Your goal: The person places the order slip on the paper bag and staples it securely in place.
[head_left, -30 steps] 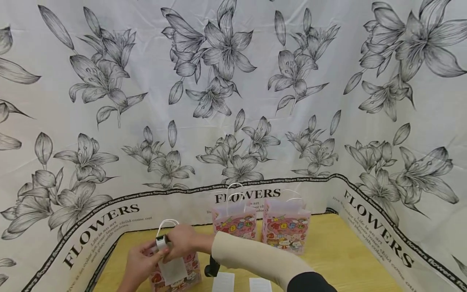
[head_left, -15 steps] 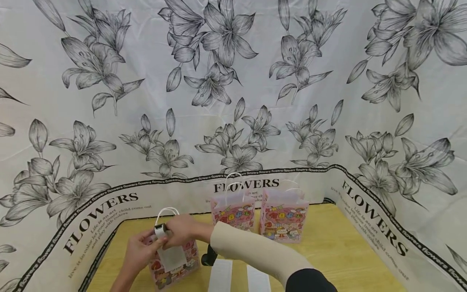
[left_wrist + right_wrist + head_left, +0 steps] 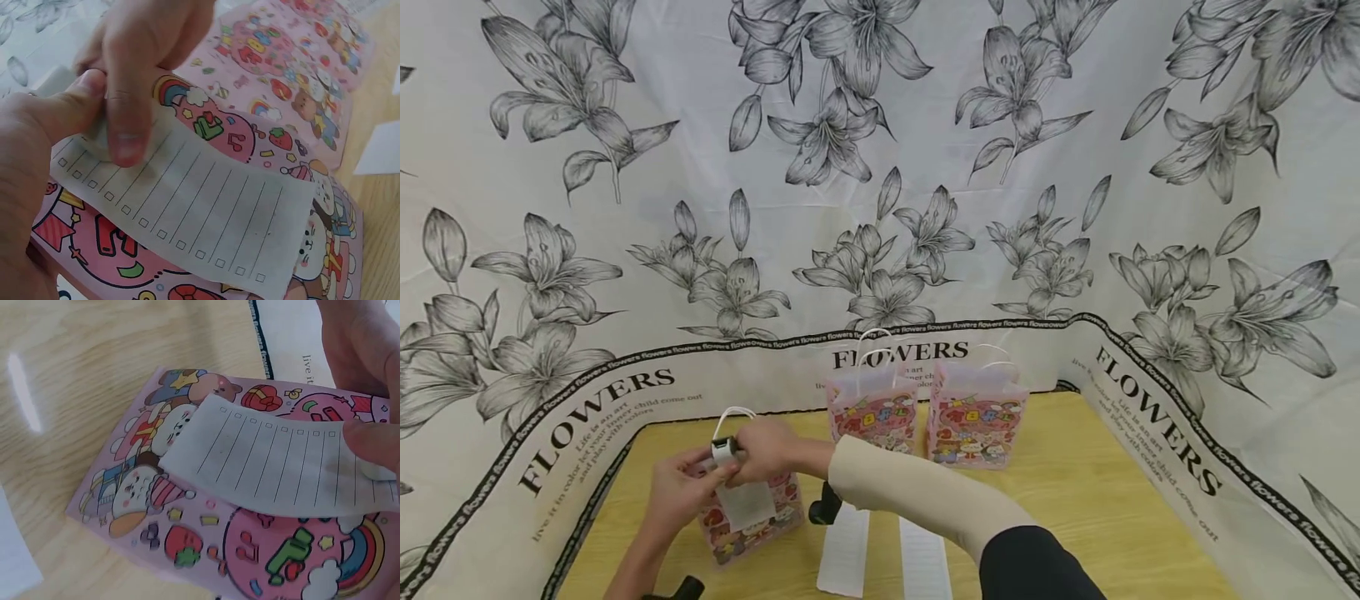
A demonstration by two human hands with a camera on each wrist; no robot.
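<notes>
A pink cartoon paper bag stands at the left of the table, a white checklist slip lying against its front. At the bag's top edge, my left hand pinches the slip and bag. My right hand grips a small white stapler at that same edge. In the left wrist view, the right thumb presses down over the slip's upper end, and the left thumb touches the white stapler. The right wrist view shows the slip with its lower end loose. My fingers hide the stapler's mouth.
Two similar pink bags with white handles stand at the back. Two white slips lie near the front of the yellow wooden table. Flower-printed cloth surrounds it.
The head view has tilted downward, so the table shows more. Both hands keep their hold at the bag's top edge, with hardly any shift.
</notes>
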